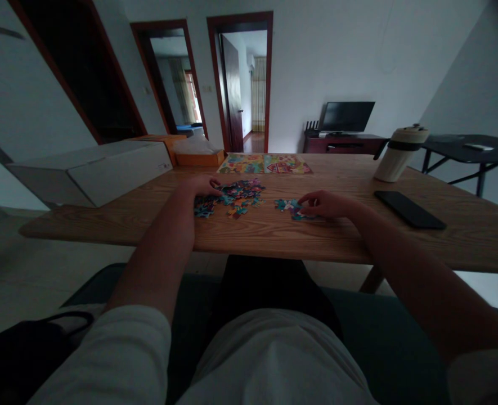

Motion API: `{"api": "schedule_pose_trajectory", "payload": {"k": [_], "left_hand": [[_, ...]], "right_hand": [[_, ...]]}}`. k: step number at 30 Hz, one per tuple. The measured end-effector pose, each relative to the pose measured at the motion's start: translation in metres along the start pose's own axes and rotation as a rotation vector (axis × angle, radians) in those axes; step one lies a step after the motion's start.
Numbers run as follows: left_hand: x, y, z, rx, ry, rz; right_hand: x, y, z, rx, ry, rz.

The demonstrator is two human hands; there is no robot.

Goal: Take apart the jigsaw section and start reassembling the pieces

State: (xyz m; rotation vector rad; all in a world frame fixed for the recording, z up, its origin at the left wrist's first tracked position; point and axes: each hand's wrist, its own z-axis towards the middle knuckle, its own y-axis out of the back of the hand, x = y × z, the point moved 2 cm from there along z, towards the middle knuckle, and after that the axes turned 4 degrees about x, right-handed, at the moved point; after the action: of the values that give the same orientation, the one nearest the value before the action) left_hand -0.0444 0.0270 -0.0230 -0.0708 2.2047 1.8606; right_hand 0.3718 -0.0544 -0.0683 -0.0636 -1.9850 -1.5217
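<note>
Over the left end of a heap of loose jigsaw puzzle pieces is my left hand. Its thumb and a bent finger are apart at the pile, and I see nothing between them. My right hand is at a small cluster of joined puzzle pieces. Its fingers are bent together on the cluster's right side, on a piece they partly hide. A few pieces that look joined lie at the near edge of the heap.
The wooden table also bears a colourful puzzle picture sheet, an orange box, and a long white box at left. On the right are a black phone and a cream tumbler.
</note>
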Motion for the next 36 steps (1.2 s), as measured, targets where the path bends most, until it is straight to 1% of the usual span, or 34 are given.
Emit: {"api": "schedule_pose_trajectory", "payload": {"k": [3, 8, 12, 15, 17, 22, 25, 27, 29, 32, 36], "left_hand": [[0.006, 0.003, -0.003, -0.028, 0.051, -0.024], [0.016, 0.007, -0.009, -0.091, 0.185, -0.110], [0.019, 0.009, -0.011, -0.146, 0.221, -0.112], [0.020, 0.008, -0.010, -0.147, 0.253, -0.082], [0.019, 0.007, -0.008, -0.124, 0.241, -0.047], [0.013, 0.002, 0.001, -0.023, 0.103, -0.021], [0.015, 0.001, 0.002, 0.007, 0.097, -0.023], [0.017, 0.001, 0.000, 0.002, 0.122, -0.035], [0.016, 0.003, -0.002, -0.030, 0.142, -0.049], [0.008, 0.005, -0.004, -0.083, 0.133, -0.037], [0.001, 0.005, -0.005, -0.069, 0.141, 0.044]], "right_hand": [[0.001, 0.000, 0.000, 0.006, -0.004, 0.008], [0.005, 0.000, -0.002, -0.005, -0.015, -0.006], [0.006, 0.001, -0.003, -0.002, -0.028, -0.027], [0.005, 0.000, -0.003, -0.002, -0.026, -0.036], [0.005, 0.000, -0.003, 0.004, -0.022, -0.025], [0.007, 0.001, -0.004, 0.009, -0.034, -0.014], [0.009, 0.002, -0.005, 0.008, -0.029, -0.023], [0.009, 0.002, -0.005, 0.010, -0.027, -0.025], [0.008, 0.001, -0.005, 0.013, -0.032, -0.014], [0.007, 0.001, -0.004, -0.007, -0.032, 0.001], [0.008, 0.001, -0.004, -0.005, -0.012, -0.026]]}}
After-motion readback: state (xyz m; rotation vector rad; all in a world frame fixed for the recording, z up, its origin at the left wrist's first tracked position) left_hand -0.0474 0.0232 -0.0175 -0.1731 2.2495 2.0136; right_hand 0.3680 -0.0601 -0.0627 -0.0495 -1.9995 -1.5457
